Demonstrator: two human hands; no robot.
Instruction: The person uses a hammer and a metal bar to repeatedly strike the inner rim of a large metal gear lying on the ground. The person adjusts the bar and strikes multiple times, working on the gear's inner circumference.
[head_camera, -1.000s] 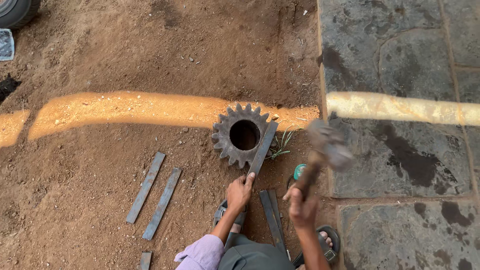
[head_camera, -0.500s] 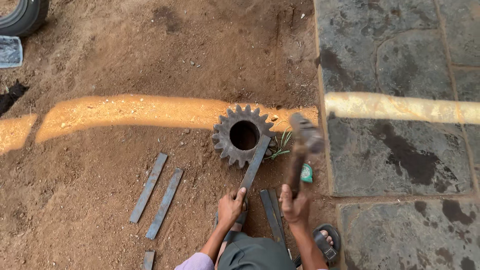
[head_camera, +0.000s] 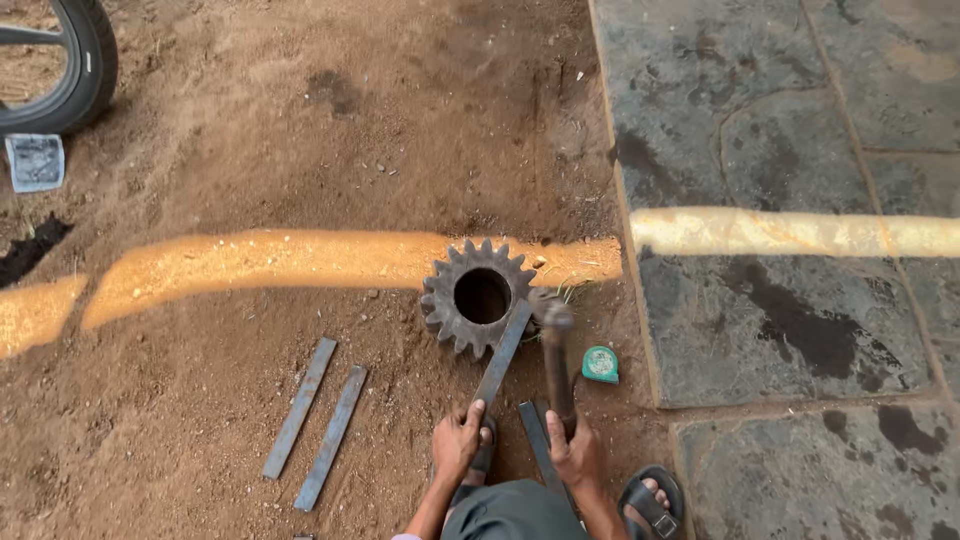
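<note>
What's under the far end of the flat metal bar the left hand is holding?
The flat bar rests its far end on the toothed gear, which lies on the dirt. The hammer head meets it there. The ground beneath the gear is hidden.

1. Bearing surface: bare reddish-brown dirt ground (head_camera: 250, 150), bordered on the right by dark stone paving (head_camera: 780, 130); a band of sunlight crosses both.
2. A toothed steel gear (head_camera: 478, 297) lies flat on the dirt, near the paving edge.
3. Two flat metal strips (head_camera: 315, 420) lie side by side on the dirt, left of the gear.
4. A small green tape measure (head_camera: 600, 364) rests just beside the paving.
5. A tyre (head_camera: 80, 70) stands at the upper left, with a small grey packet (head_camera: 36, 161) below it.
</note>
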